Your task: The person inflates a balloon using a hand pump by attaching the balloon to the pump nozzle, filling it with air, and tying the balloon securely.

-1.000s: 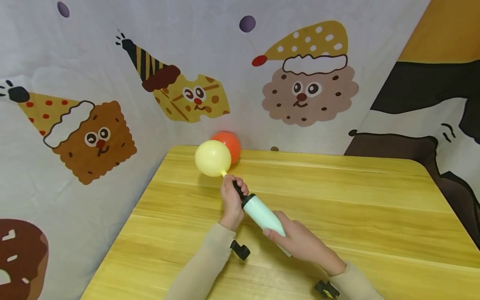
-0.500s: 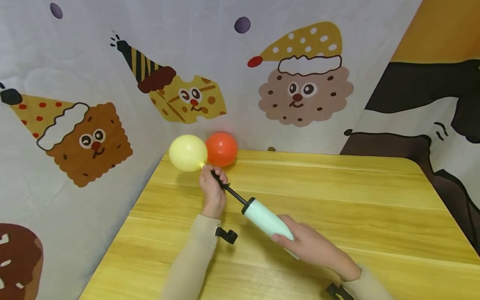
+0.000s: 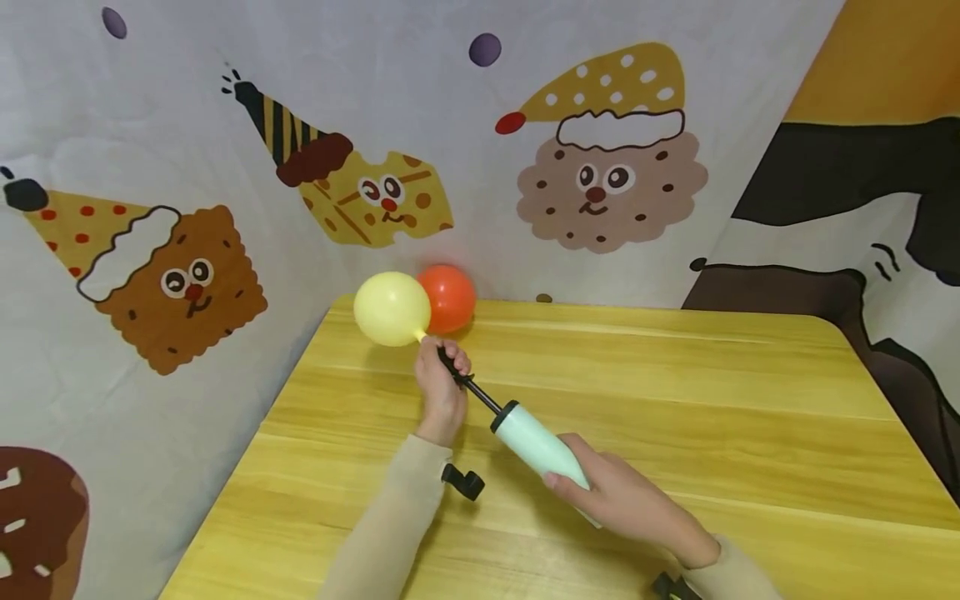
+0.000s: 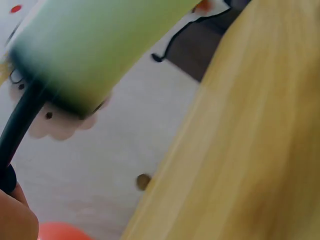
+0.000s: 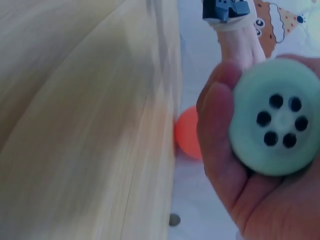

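A mint-green hand balloon pump is held slantwise over the table between both hands. My left hand grips its black handle, with the neck of an inflated yellow balloon right at the thumb side of the fist. Part of the black rod shows between that handle and the barrel. Round the barrel's lower end curls my right hand. The right wrist view shows the pump's round end cap with several dark holes, fingers wrapped about it. In the left wrist view the barrel is blurred.
A red balloon rests at the table's back edge against the cloth, partly hidden behind the yellow one. The wooden table is bordered at the back and left by a hanging cloth printed with cartoon snacks.
The left hand first moves up and left with the yellow balloon, drawing the rod out of the barrel. Now it has come back slightly, and less rod shows. The right hand keeps its grip.
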The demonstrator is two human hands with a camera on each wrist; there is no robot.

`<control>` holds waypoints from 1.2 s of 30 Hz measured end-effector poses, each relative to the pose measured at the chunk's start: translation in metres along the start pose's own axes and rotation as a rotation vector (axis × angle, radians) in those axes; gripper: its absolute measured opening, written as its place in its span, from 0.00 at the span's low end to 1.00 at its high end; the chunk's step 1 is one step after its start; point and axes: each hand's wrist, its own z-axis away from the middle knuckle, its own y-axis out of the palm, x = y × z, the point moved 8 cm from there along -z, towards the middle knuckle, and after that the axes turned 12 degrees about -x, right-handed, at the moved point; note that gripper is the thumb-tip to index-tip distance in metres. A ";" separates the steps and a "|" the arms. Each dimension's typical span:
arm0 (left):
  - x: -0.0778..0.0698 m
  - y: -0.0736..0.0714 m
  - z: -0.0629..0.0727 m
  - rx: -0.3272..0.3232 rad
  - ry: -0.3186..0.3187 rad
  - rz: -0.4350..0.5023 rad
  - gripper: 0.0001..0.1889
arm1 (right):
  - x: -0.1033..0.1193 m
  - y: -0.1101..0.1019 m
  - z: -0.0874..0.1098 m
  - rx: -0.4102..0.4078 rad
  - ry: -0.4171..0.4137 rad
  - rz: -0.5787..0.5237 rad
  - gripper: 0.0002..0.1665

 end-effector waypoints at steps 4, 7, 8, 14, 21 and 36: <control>0.018 0.001 0.014 0.013 -0.038 -0.051 0.15 | 0.002 0.006 -0.013 -0.038 0.022 0.012 0.37; 0.027 0.001 0.021 0.022 -0.064 -0.107 0.16 | 0.002 0.011 -0.021 -0.050 0.019 0.008 0.38; 0.029 0.000 0.023 0.025 -0.069 -0.125 0.17 | 0.002 0.012 -0.023 -0.053 0.017 0.007 0.38; 0.029 -0.002 0.022 0.024 -0.051 -0.154 0.19 | 0.000 0.017 -0.026 -0.074 0.020 0.001 0.37; 0.000 0.002 0.001 -0.005 -0.004 -0.065 0.18 | 0.003 0.006 -0.016 -0.071 0.045 0.012 0.38; -0.013 -0.002 -0.008 -0.041 0.008 0.054 0.17 | 0.001 -0.006 -0.003 -0.036 -0.012 0.025 0.33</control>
